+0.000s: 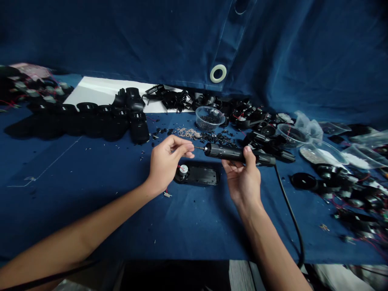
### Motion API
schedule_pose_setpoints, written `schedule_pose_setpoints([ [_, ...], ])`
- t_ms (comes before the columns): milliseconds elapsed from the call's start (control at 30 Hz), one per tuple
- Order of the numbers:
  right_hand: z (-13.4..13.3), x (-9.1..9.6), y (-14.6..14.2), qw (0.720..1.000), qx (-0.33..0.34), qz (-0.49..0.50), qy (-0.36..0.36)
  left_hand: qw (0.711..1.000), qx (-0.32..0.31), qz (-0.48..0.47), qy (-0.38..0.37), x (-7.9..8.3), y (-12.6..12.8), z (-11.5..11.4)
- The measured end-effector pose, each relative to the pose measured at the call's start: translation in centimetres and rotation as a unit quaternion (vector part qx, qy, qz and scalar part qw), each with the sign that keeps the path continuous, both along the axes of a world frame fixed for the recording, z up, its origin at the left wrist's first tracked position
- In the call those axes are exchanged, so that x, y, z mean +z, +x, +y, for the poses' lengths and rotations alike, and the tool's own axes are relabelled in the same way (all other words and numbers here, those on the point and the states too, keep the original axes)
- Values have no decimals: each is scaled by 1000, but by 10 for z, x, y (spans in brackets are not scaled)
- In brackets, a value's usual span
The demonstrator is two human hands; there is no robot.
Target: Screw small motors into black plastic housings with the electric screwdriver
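My right hand [245, 178] is wrapped round a black corded electric screwdriver [226, 152], held level with its bit pointing left. At the bit's tip, the fingers of my left hand [169, 157] are pinched together; whatever is between them is too small to make out. Below both hands, a black plastic housing [201, 176] lies on the blue cloth, with a round white-topped motor [183, 169] at its left end. Red wire runs from it to a small metal part [167, 195] on the cloth, partly behind my left hand.
A clear bowl of dark screws [209, 119] stands behind the screwdriver, beside loose brass-coloured screws [189, 133]. Black housings [91, 121] line the back left. Plastic tubs [323, 151] and wired parts [360, 198] crowd the right. The screwdriver's cord [287, 206] trails over the front edge.
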State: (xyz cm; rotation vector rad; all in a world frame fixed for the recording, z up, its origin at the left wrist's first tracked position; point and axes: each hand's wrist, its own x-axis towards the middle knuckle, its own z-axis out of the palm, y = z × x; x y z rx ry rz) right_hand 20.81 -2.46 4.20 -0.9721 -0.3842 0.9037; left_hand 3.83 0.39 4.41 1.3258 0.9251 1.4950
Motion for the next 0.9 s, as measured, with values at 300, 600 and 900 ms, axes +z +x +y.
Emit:
schedule_pose_setpoints([
  [300,-2,-2,-1,999,24,-7,-30,999,37,14,15,-10,3,-1],
  [600,-1,-5,1,998,43,10,-48,998,18,54,23,-13,8,-1],
  [900,0,-4,4,995,54,32,-75,999,13,30,40,-14,10,-1],
])
